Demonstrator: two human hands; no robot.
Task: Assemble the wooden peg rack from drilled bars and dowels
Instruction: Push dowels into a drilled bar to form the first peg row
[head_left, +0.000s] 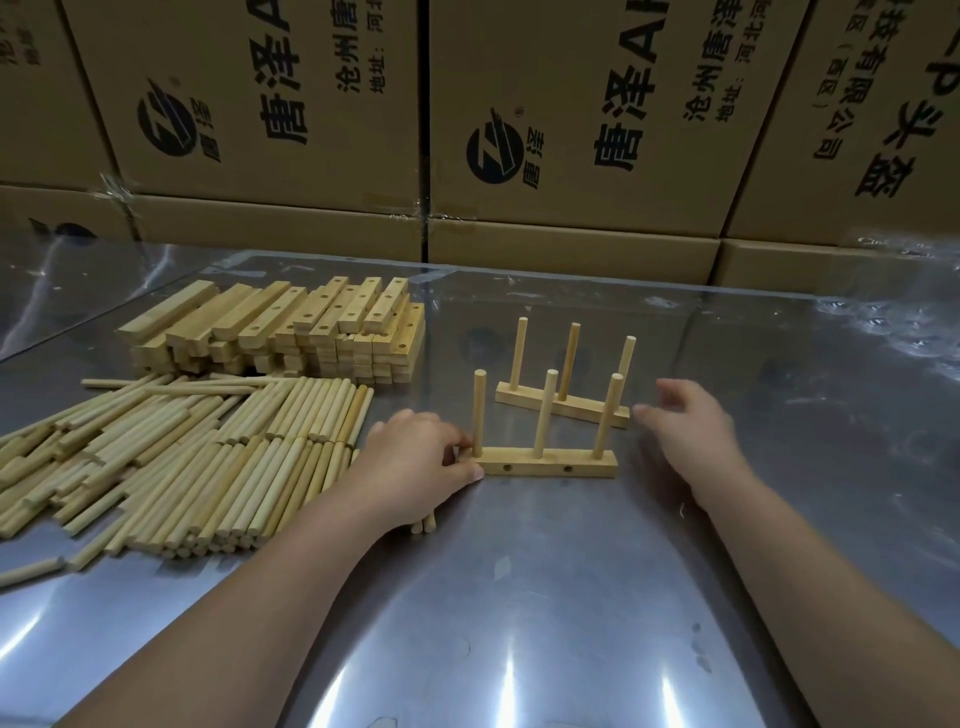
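Two drilled bars stand on the steel table, each with three upright dowels. The near bar (550, 464) shows two side holes facing me; the far bar (563, 405) lies behind it, slightly angled. My left hand (415, 462) touches the near bar's left end with thumb and fingers, and two dowel ends (423, 526) poke out from under its palm. My right hand (691, 431) hovers open to the right of both bars, fingers spread, touching nothing.
A stack of drilled bars (291, 327) sits at the back left. A large pile of loose dowels (197, 452) lies in front of it, left of my left hand. Stacked cardboard boxes (571, 130) wall off the table's (519, 623) far edge.
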